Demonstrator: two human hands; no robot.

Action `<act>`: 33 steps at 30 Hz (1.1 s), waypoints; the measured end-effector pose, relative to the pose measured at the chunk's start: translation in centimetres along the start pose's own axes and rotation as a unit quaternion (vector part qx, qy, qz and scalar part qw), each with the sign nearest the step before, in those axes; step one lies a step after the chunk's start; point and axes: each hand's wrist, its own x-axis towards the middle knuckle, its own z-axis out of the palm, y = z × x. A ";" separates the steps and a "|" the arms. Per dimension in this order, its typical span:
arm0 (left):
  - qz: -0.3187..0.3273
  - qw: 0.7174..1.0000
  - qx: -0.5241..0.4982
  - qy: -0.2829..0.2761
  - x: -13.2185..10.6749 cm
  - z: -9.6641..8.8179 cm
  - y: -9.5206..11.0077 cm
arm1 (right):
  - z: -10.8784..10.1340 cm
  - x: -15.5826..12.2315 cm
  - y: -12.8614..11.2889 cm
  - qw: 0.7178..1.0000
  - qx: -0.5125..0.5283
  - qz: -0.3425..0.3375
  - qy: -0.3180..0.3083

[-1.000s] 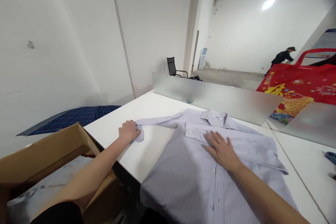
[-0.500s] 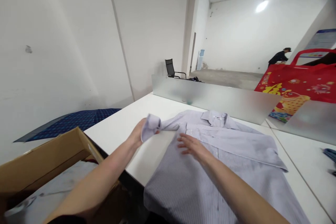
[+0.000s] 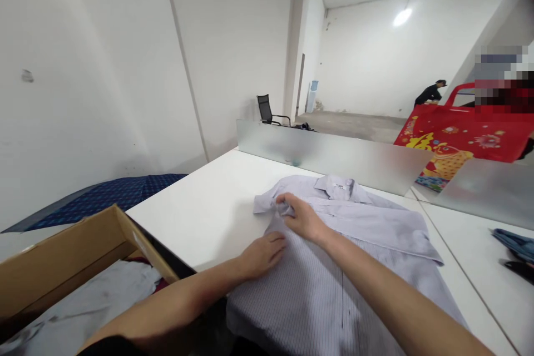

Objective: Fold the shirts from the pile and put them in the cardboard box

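A pale lavender striped dress shirt [image 3: 308,272] lies front up on the table, its collar at the far end. One sleeve is folded across the chest toward the right. At the left shoulder my right hand [image 3: 302,217] is closed on a bunched part of the other sleeve [image 3: 267,203]. My left hand [image 3: 262,256] lies palm down on the shirt's left side edge, just below the right hand. Its fingers are stretched out on the cloth, and its thumb is hidden.
A cardboard box [image 3: 120,228] holding light grey cloth stands at the lower left, near a dark blue checked umbrella [image 3: 125,192]. Behind the white table [image 3: 217,200] runs a frosted divider [image 3: 334,153]. A red bag [image 3: 459,130] is at right; a person [image 3: 429,93] bends in the background.
My left hand has released the sleeve cuff and come down onto the shirt's side edge. My right hand has risen slightly and closed on the sleeve, now drawn in toward the shirt.
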 end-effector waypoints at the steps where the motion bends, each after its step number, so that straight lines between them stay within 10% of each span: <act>1: 0.032 0.999 0.026 -0.018 1.3 0.6 -0.4 | -1.3 1.1 -0.7 1.000 -0.018 -0.019 0.005; 7: -0.072 0.982 0.175 0.022 10.4 2.3 -3.8 | -9.1 5.6 -4.7 0.984 -0.150 -0.098 0.021; 13: -0.186 0.958 0.215 0.038 11.6 2.5 -5.7 | -13.3 5.1 -3.7 0.947 -0.308 -0.075 0.042; 22: -0.107 0.967 0.231 -0.019 9.5 4.2 -3.2 | -19.7 -7.5 12.3 0.785 -0.496 0.364 0.076; 27: -0.033 0.968 0.248 -0.029 7.8 3.2 -2.8 | -18.7 -15.0 18.9 0.823 -0.369 0.415 0.117; 33: -0.077 0.970 0.221 0.058 8.7 3.4 -5.3 | -15.3 -16.4 20.7 0.848 -0.333 0.401 0.093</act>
